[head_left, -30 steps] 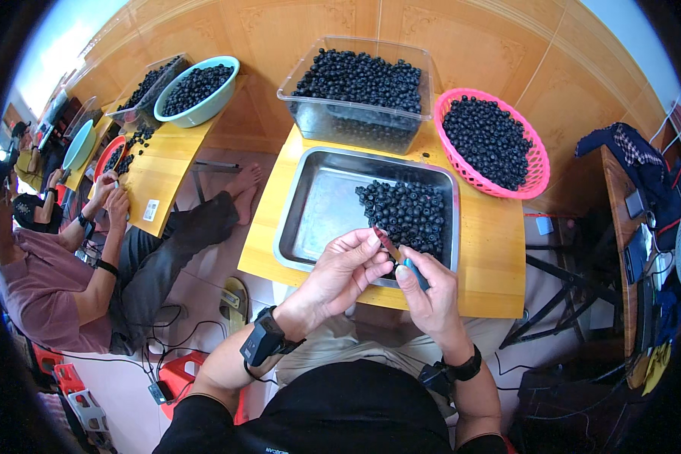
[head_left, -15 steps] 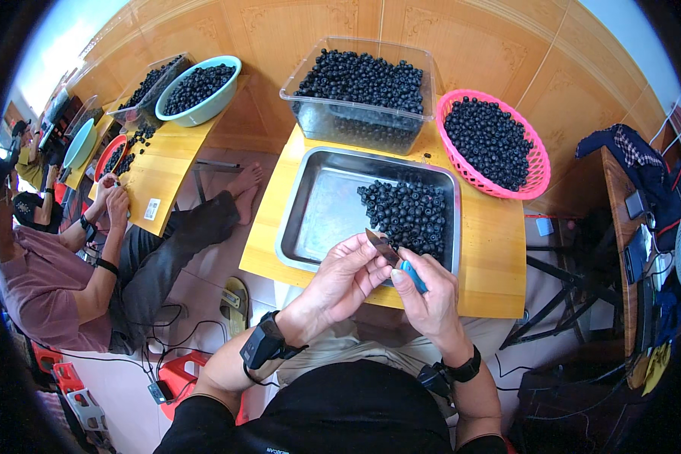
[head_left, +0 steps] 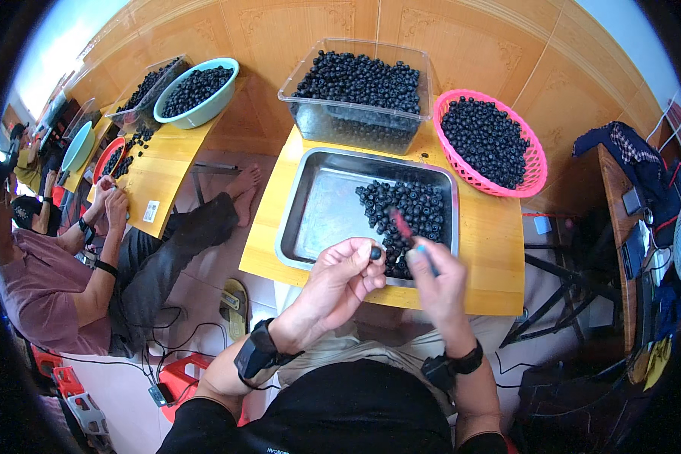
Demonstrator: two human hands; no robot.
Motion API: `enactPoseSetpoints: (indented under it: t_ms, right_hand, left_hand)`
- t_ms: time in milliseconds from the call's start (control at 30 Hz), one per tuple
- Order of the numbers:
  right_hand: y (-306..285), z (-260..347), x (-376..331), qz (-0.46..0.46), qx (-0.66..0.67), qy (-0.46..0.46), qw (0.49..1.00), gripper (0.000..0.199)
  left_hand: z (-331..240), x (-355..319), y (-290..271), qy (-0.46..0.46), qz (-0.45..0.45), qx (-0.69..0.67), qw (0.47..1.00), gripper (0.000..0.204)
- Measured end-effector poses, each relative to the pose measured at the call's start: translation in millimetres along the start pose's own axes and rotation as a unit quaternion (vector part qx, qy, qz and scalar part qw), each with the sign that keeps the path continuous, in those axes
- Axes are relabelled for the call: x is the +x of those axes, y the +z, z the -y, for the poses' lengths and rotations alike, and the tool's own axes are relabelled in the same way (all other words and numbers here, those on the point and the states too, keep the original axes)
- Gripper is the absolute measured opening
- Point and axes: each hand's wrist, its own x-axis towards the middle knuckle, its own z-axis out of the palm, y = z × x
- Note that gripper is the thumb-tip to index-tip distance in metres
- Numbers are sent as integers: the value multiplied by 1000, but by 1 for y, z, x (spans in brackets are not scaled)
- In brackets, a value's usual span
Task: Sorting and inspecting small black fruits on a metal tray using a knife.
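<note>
Bright, even daylight; glare whitens the far-left corner. Fisheye bending and black vignette at edges; the right hand is motion-blurred.

Shiny metal tray, glossy dark berries, clear plastic tub, pink plastic basket, smooth yellow table.

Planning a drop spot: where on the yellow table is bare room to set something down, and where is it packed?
The left half of the metal tray is bare steel, bordered by its rim and the heap of dark berries. A bare table strip lies right of the tray, below the pink basket. The back edge is crowded: clear tub and basket sit close together.
</note>
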Motion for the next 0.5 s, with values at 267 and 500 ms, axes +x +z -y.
enactPoseSetpoints:
  t_ms: [267, 500]
  right_hand:
    - [-4, 23, 4, 36, 29, -24, 999, 34]
    - [9, 27, 5, 53, 55, -80, 994, 40]
  left_hand:
    - [-3, -2, -1, 8, -27, 33, 999, 20]
    - [3, 0, -4, -15, -19, 41, 999, 17]
